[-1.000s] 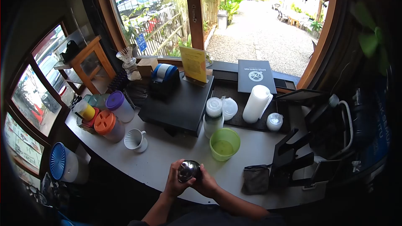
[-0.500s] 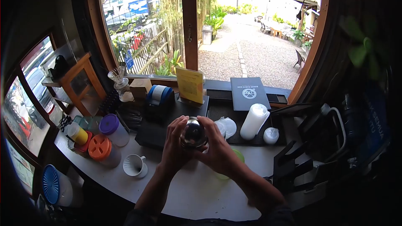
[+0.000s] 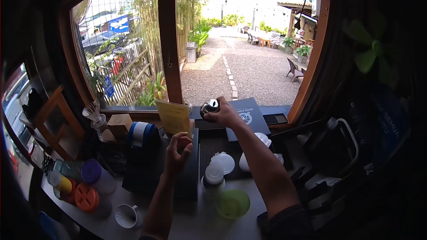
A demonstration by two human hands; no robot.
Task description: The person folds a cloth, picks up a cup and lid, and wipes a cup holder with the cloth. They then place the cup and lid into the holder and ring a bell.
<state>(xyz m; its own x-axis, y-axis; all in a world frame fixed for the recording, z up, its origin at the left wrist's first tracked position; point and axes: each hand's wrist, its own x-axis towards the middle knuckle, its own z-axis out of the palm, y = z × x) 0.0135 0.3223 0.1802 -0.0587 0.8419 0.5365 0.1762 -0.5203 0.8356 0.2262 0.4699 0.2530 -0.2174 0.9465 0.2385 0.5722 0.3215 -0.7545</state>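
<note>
My right hand [image 3: 225, 113] is closed around a small shiny dark round container [image 3: 209, 108] with a bright silvery patch. It holds this up near the window sill, in front of a dark blue folder [image 3: 250, 111] with a white round logo. My left hand [image 3: 179, 147] is raised over the counter with its fingers loosely curled and a gap inside them. Nothing shows in it. Just behind that hand stands a yellow sign [image 3: 173, 118]. Below my right forearm are clear plastic lids [image 3: 222, 163] and a green round container [image 3: 233, 204].
On the left are a white dripper cup [image 3: 126, 216], an orange-lidded jar [image 3: 86, 197], a purple-lidded jar [image 3: 92, 171] and a blue card machine [image 3: 142, 133]. A black box [image 3: 149, 175] sits mid-counter. Dark holders [image 3: 311, 195] stand to the right.
Both hands held the shiny container over the counter. My left hand has let go and moved aside, while my right hand has carried the container up toward the window. The view has shifted right.
</note>
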